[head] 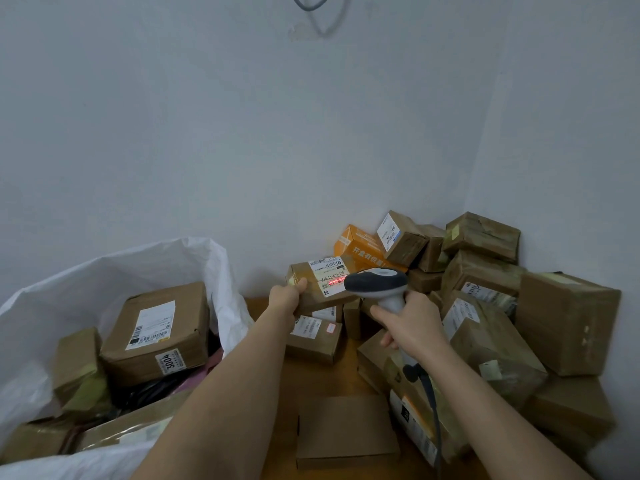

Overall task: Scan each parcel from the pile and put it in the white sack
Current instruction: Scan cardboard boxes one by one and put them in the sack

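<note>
My left hand (286,295) grips the left end of a brown cardboard parcel (313,292), held up above the pile with its white label facing me. My right hand (410,322) holds a grey and white barcode scanner (377,285) by its handle, aimed at that label. A red scan line lies across the label's barcode. The white sack (214,271) stands open at the left, with several brown parcels inside, the biggest (156,332) marked 3004. The pile of parcels (485,306) fills the right corner.
An orange box (360,245) leans on the wall at the back of the pile. A flat brown box (346,433) lies on the wooden floor between my arms. The scanner's dark cable (431,403) hangs down by my right forearm. Pale walls meet behind the pile.
</note>
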